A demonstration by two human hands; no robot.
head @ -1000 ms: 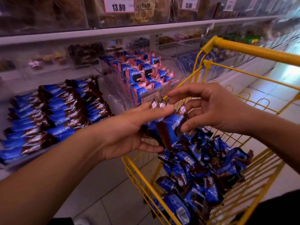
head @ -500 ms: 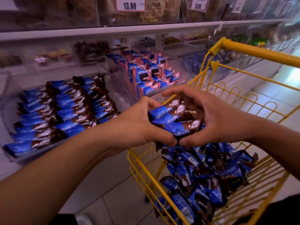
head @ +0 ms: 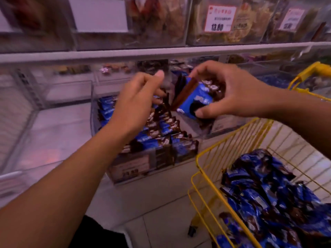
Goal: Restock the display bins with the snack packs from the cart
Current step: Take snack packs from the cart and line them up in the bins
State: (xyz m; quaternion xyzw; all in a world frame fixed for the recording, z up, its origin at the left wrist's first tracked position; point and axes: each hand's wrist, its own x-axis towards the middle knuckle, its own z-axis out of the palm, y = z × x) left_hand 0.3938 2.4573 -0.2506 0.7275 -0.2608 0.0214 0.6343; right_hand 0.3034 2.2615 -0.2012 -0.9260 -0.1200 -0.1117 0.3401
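My right hand (head: 232,92) grips a small stack of blue-and-brown snack packs (head: 195,99) above the right end of a clear display bin (head: 129,167). That bin holds rows of the same packs (head: 161,135). My left hand (head: 138,102) hovers over the bin's rows with fingers spread and its fingertips down among the packs; I cannot see anything held in it. The yellow wire cart (head: 211,154) stands at the lower right with a heap of loose snack packs (head: 268,199) inside.
A white shelf rail (head: 107,54) runs above the bin, with clear bins of other snacks and a price tag (head: 220,18) on the upper shelf. Clear bins (head: 44,122) to the left show no packs. Tiled floor lies below.
Both hands have moved from above the cart up and left to the display bin. My left hand has let go of the stack, which my right hand now holds alone. The view has swung left.
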